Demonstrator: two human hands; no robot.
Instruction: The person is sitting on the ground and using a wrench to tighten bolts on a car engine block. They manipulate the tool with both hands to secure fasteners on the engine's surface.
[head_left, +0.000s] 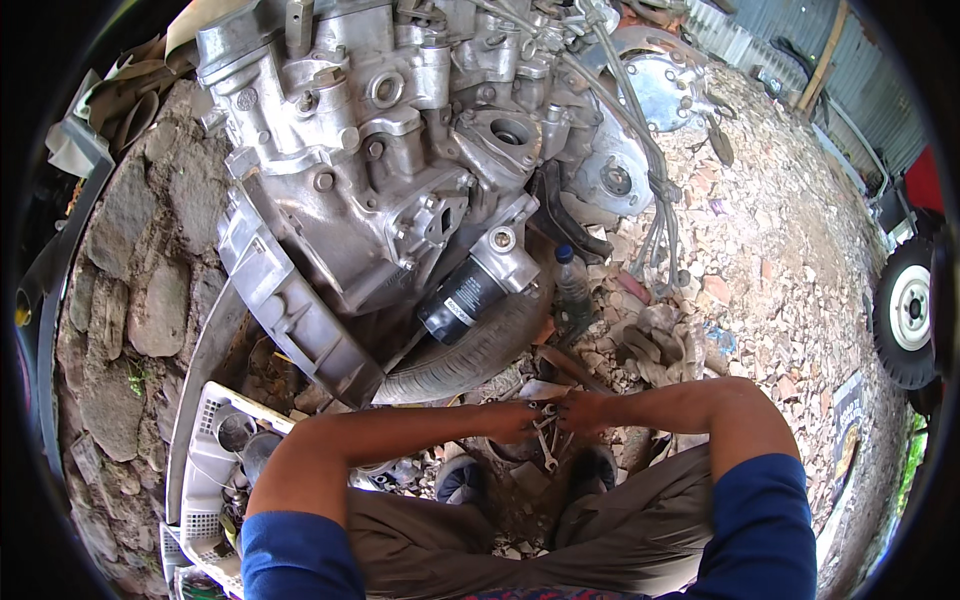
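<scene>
My left hand [514,421] and my right hand [582,411] meet in front of my knees, fingers closed and almost touching. Between them hangs a silver spanner [546,447], its upper part at the fingers of my left hand. Another thin metal piece shows below my right hand, too small to name. Beyond my hands stands a large bare metal engine [370,180] with a black oil filter [462,302] on its near side. It rests over a tyre [470,360].
A plastic bottle [573,290] with a blue cap stands right of the tyre. A white crate [215,450] holding metal parts lies at my left, beside a stone wall [150,290]. Broken rubble [740,300] covers the ground at right. A wheel [908,312] stands at the far right.
</scene>
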